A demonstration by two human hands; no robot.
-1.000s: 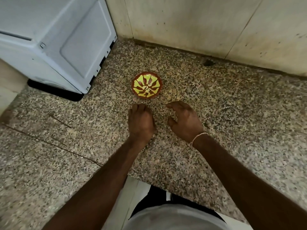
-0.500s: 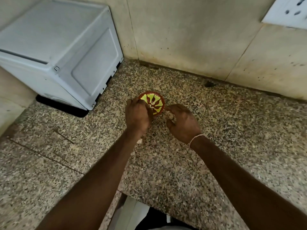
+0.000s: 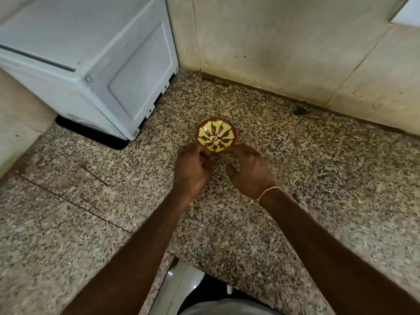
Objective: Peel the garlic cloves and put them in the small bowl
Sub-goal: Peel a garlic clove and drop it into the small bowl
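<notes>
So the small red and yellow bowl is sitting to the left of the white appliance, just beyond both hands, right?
Not quite. The head view shows the small bowl to the right of the white appliance, not left. It does sit on the speckled counter just beyond the left hand and right hand.

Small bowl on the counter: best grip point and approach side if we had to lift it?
Probably the far rim of the small bowl, thumb inside and fingers outside, coming from above and behind. It sits upright and open-topped on the granite counter; the near rim is crowded by the left hand and right hand, while its far side is clear.
</notes>
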